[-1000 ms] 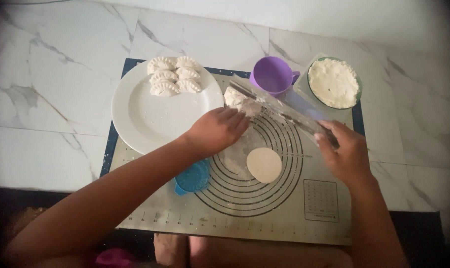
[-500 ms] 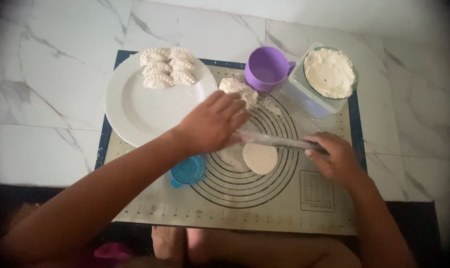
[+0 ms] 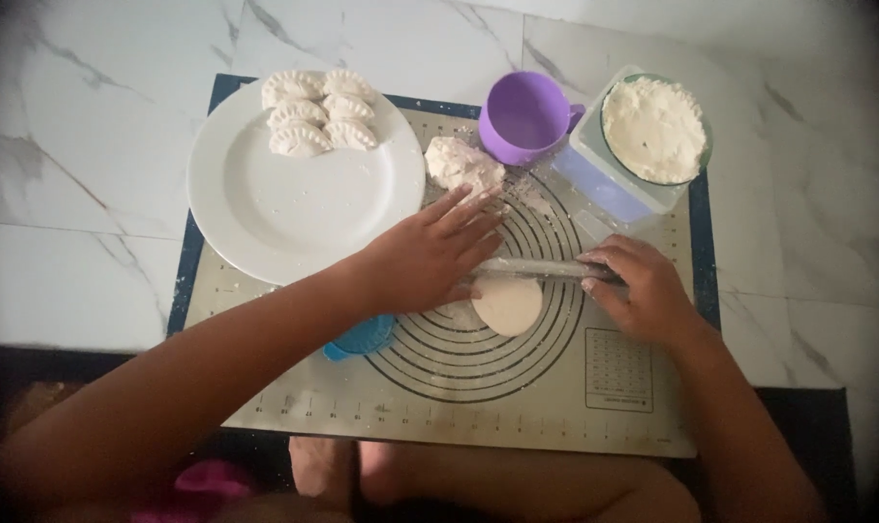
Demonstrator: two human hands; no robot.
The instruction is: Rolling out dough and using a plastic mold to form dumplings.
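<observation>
Left hand: left hand [image 3: 430, 257] lies flat, fingers stretched out, palm pressing on left end of thin clear rolling pin [image 3: 536, 268]; not curled round it.
Right hand: right hand [image 3: 643, 291] curled over right end of pin, fingers wrapped on top, gripping it.
Pin: lies approx. level across ringed middle of grey silicone baking mat w/ dark blue border [image 3: 517, 387], touching top edge of small round flat dough disc [image 3: 507, 304].
Dough lump: rough white dough lump [image 3: 463, 163] on mat, just beyond left fingertips.
Plate: round white plate [image 3: 294, 208] at mat's left, w/ five pleated white dumplings [image 3: 318, 111] at far rim.
Cup: purple plastic cup [image 3: 524, 118] near far edge.
Flour: glass bowl of white flour [image 3: 655, 129] on pale blue box, far right.
Cutter: blue round plastic piece [image 3: 362, 337], partly under left wrist.
</observation>
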